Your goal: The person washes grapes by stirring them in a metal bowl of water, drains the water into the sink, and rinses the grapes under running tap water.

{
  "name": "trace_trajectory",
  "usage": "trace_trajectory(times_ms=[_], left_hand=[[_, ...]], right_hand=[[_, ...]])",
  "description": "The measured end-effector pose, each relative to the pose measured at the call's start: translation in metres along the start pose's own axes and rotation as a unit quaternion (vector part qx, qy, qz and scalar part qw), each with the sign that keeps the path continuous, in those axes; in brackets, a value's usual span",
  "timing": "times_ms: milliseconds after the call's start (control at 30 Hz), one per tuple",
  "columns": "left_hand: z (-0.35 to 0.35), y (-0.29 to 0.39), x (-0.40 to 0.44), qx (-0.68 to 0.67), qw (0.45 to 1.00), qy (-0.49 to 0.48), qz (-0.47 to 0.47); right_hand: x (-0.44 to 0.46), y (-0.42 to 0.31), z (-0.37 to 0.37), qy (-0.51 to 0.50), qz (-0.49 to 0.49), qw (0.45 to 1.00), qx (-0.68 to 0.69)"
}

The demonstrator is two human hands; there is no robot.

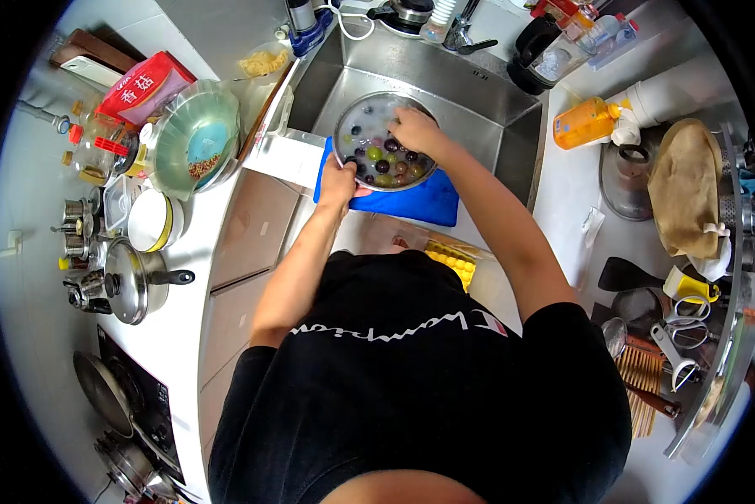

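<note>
A round metal bowl (432,168) of cloudy water sits at the front of the sink, over a blue cloth (432,206). Dark purple, green and reddish grapes (375,154) float in it, mostly toward its near side. My left hand (339,181) is closed on the bowl's near-left rim, with the thumb on top. Over the far right part of the bowl, my right hand (415,132) reaches in with bent fingers. Its fingertips are down at the water among the grapes, and whatever they pinch is hidden.
The steel sink (512,147) surrounds the bowl at the back and right. On the left counter stand a green basin (180,126), a lidded pot (130,281) and bottles. An orange bottle (583,123), a glass lid (625,189) and utensils lie to the right. A black kettle (533,55) stands behind.
</note>
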State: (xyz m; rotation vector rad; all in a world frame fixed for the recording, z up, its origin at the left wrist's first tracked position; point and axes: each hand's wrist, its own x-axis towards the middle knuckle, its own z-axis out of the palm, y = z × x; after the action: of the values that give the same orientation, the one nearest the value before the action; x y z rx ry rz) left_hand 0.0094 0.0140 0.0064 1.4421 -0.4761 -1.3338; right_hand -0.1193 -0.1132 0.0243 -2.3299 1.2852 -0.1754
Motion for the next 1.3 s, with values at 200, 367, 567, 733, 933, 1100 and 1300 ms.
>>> trace_trajectory(times_ms=[200, 367, 567, 733, 933, 1100, 1300], left_hand=[[0.013, 0.002, -0.007, -0.041, 0.998, 0.044, 0.0], [0.014, -0.011, -0.001, -0.065, 0.997, 0.045, 0.024], [0.014, -0.007, -0.004, -0.046, 0.998, 0.046, 0.016], [0.01, -0.008, -0.005, -0.03, 0.999, 0.019, -0.005], [0.007, -0.006, -0.005, -0.042, 0.999, -0.005, -0.031], [0.008, -0.002, -0.005, -0.044, 0.998, -0.017, -0.042], [0.009, -0.002, -0.006, -0.036, 0.999, -0.008, -0.029]], right_hand=[[0.021, -0.021, 0.013, -0.089, 0.086, 0.991, -0.056], [-0.017, -0.023, 0.016, -0.077, -0.137, 0.979, -0.126], [-0.017, -0.001, -0.015, -0.131, -0.18, 0.971, -0.082], [0.024, -0.011, 0.005, -0.042, -0.177, 0.98, -0.082], [0.026, -0.034, 0.029, -0.073, -0.125, 0.977, -0.156], [0.006, -0.01, 0.017, -0.138, -0.184, 0.96, -0.158], [-0.012, 0.0, -0.019, -0.13, -0.153, 0.976, -0.089]])
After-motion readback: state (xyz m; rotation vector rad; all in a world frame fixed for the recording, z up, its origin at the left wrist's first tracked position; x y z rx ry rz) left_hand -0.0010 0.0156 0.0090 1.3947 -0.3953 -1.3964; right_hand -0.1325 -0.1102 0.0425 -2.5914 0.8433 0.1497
